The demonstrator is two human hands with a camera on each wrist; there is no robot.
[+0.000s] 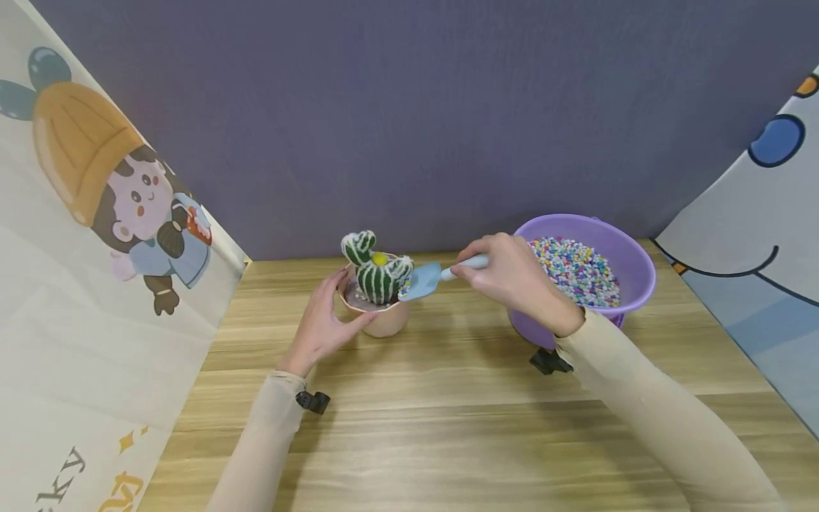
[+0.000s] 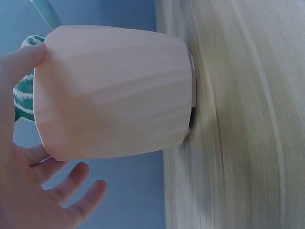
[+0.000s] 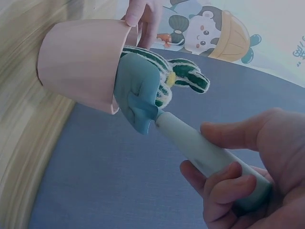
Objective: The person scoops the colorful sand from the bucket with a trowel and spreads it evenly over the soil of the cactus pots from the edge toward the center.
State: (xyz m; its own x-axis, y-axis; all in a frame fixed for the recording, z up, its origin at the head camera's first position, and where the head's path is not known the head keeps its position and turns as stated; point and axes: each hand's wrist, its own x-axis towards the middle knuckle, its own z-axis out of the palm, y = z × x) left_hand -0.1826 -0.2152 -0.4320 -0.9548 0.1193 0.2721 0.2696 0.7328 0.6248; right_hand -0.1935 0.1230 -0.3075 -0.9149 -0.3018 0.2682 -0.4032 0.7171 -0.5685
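A pink flowerpot stands upright on the table, with a green-and-white toy cactus bearing a yellow flower in it. My left hand holds the pot's rim between thumb and index finger; its other fingers spread off the wall in the left wrist view. My right hand grips the handle of a light blue toy trowel. The blade tilts over the pot's right rim beside the cactus, a few small colored beads at its tip. From the right wrist, the blade hides part of the cactus.
To the right stands a purple bucket holding many small multicolored beads, partly behind my right hand. A wood-grain table lies beneath everything. A dark blue-grey wall rises behind, with printed cloth panels at the sides.
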